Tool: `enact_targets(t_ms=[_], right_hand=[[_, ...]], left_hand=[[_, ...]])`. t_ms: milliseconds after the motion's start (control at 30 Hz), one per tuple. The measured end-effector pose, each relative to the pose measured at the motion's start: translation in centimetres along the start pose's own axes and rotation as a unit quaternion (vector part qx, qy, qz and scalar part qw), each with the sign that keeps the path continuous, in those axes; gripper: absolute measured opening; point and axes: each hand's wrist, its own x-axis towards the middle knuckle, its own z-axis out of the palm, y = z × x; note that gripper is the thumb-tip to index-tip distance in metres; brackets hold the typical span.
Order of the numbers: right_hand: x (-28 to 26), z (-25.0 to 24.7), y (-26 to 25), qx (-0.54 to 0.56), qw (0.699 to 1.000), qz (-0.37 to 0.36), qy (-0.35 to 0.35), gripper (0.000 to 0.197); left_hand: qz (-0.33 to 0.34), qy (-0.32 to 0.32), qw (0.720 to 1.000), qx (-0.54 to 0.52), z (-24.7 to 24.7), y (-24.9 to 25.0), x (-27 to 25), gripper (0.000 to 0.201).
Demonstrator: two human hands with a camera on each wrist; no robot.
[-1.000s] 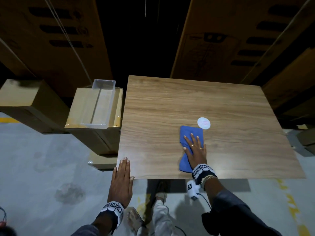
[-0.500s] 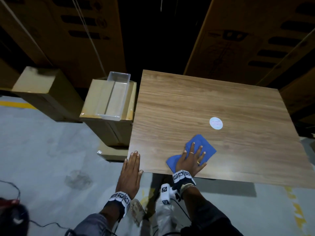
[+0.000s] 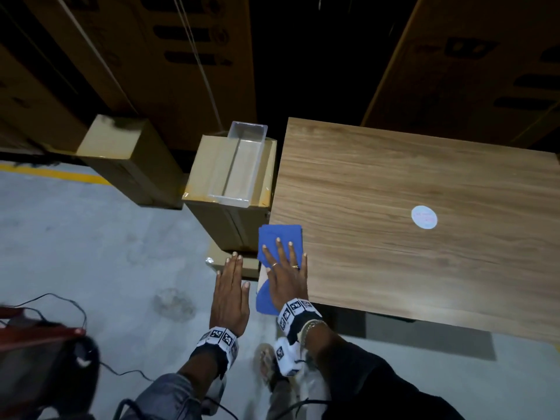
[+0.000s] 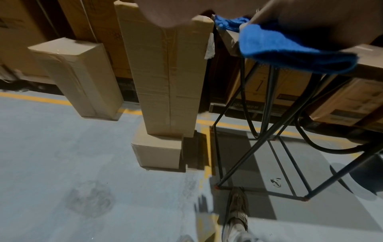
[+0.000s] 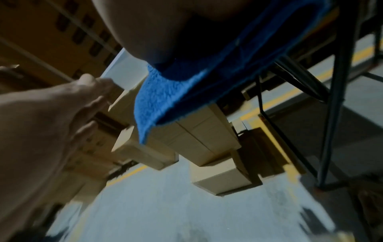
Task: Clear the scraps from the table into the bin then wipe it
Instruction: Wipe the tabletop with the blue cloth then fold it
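Cloth: a blue cloth [image 3: 280,237] lies at the near-left corner of the table, part on the top and part hanging over the left and near edges; the left wrist view shows the overhanging fold [image 4: 290,50] drooping below the tabletop, and the right wrist view shows its fuzzy underside [image 5: 165,101].
Right hand: the right hand [image 3: 286,275] lies flat on the cloth, fingers straight and spread, pressing it down onto the wood; two fingers carry rings.
Left hand: the left hand [image 3: 228,294] hovers flat just left of the table's corner, off the tabletop, fingers straight and close together, palm down, holding nothing; it is just beside the hanging cloth, and I cannot tell whether they touch.
Table: the wooden table [image 3: 409,192] stands on thin dark metal legs [image 4: 244,147].
Sticker: a round pale sticker [image 3: 424,217] sits on the tabletop, well apart from the cloth, toward the right.
Bin: a clear plastic bin [image 3: 239,165] rests on top of a tall cardboard box [image 3: 218,213] just beside the table's left edge; what is inside it cannot be made out.
Surroundings: a second cardboard box [image 3: 121,153] stands farther left on the grey floor [image 3: 91,253], which has a yellow line.
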Motion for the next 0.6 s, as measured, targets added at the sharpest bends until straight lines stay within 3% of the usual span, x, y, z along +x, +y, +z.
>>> enact_targets(t_ms=[133,333,433,600], right_hand=[[-0.9,-0.7,2.2,-0.044,0.984,-0.159,-0.068,0.060],[-1.3,-4.5,8.7,-0.107,0.917,-0.355,-0.148,0.059],[-1.8,-6.5,12.0,-0.121,0.909,-0.363,-0.164,0.059],[-4.1,-9.0,17.5,-0.107,0.943,-0.273,-0.156,0.057]], left_hand=[[0.001,-0.002,1.000,-0.010,-0.1,0.0,0.1,0.057],[0.025,-0.013,0.999,-0.024,0.7,1.1,1.4,0.057],[0.053,-0.030,0.998,-0.009,1.4,2.2,2.2,0.057],[0.090,-0.059,0.994,0.014,3.5,4.1,2.4,0.057]])
